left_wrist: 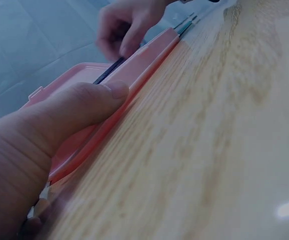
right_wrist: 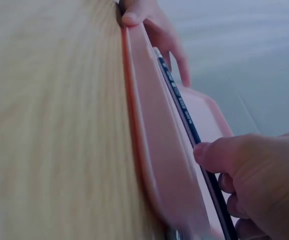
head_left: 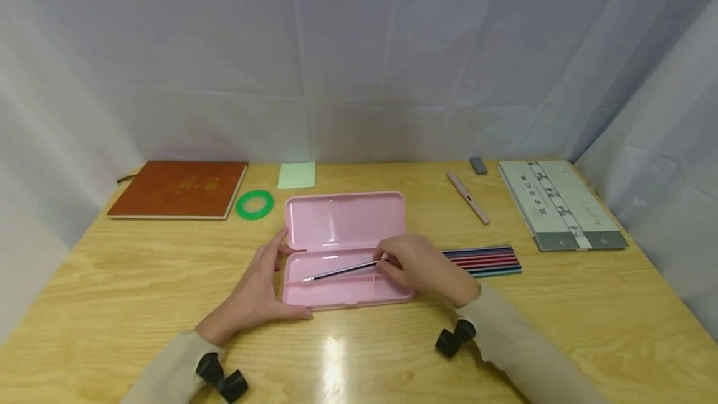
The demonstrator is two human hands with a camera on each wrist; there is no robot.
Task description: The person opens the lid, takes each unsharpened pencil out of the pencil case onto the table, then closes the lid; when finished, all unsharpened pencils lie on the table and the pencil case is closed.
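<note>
A pink pencil case (head_left: pixel 344 220) lies open on the table, its lid tipped back and its tray split by low dividers. My left hand (head_left: pixel 255 288) holds its left end, thumb along the front edge and fingers at the back corner. Between thumb and fingers, my right hand (head_left: pixel 417 267) pinches a dark pencil (right_wrist: pixel 177 97) over the tray. The pencil slants across the long back compartment, its pale end toward the left. In the left wrist view, the left thumb (left_wrist: pixel 97 100) lies across the front rim.
Several coloured pencils (head_left: pixel 485 260) lie right of the case, partly behind the right hand. Farther back are a brown notebook (head_left: pixel 179 189), green tape roll (head_left: pixel 255 205), pale green sticky notes (head_left: pixel 296 175), a pink pen (head_left: pixel 468 197), a grey eraser (head_left: pixel 478 166) and a grey-green notebook (head_left: pixel 561 204).
</note>
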